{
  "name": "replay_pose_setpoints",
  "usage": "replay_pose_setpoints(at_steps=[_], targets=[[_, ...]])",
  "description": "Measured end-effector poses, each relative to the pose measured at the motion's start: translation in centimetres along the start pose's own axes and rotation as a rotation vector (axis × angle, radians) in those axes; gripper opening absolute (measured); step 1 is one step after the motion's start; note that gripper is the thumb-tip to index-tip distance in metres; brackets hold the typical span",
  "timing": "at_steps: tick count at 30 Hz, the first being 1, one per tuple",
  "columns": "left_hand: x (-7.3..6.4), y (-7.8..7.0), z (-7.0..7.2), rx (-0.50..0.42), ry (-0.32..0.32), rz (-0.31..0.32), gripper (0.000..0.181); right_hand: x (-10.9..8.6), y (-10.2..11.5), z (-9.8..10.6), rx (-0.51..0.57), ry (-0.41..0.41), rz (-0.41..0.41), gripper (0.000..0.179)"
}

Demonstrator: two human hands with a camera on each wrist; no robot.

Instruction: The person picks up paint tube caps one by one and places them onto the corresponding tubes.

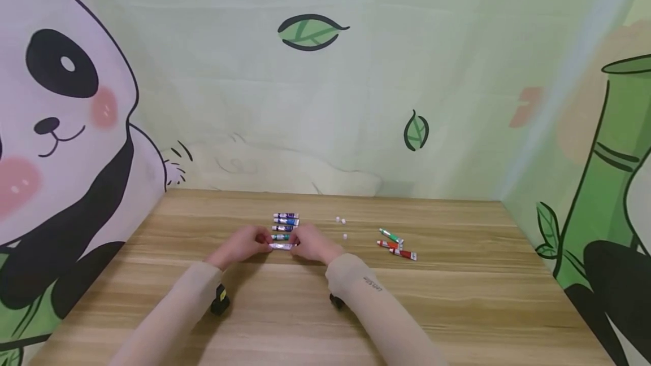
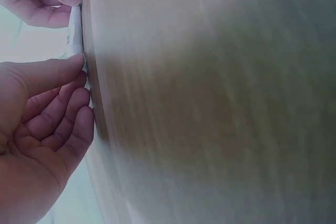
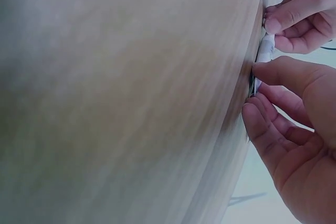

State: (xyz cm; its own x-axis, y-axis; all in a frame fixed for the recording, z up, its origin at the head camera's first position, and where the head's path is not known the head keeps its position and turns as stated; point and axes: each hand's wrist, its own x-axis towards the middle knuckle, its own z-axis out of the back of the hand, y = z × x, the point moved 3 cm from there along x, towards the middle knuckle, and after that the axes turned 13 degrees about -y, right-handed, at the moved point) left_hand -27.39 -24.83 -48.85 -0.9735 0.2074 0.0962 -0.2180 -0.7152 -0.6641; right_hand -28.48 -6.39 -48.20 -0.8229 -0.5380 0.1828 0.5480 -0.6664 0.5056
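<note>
A pale, whitish paint tube lies crosswise on the table at the near end of a column of tubes. My left hand pinches its left end between thumb and fingers. At the other end, my right hand holds it the same way; the right wrist view shows thumb and fingers of that hand about the tube. Just beyond it lie a green tube, a dark blue tube, a blue tube and a purple tube. My right fingers partly cover some right ends.
To the right lie a green tube, an orange-red tube and a red tube, set at a slant close together. Small white caps sit between them and the column. A printed panda backdrop rises behind the wooden table.
</note>
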Motion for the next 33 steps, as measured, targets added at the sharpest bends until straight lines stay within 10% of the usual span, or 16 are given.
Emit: replay_pose_setpoints(at_steps=[21, 33], targets=[[0.2, 0.1, 0.1, -0.027, 0.012, -0.011, 0.01, 0.0, -0.7, 0.1, 0.015, 0.002, 0.004, 0.012], [-0.7, 0.0, 2.5, -0.112, -0.001, 0.024, 0.018, -0.4, -1.8, 1.5, 0.098, -0.031, -0.032, 0.009]])
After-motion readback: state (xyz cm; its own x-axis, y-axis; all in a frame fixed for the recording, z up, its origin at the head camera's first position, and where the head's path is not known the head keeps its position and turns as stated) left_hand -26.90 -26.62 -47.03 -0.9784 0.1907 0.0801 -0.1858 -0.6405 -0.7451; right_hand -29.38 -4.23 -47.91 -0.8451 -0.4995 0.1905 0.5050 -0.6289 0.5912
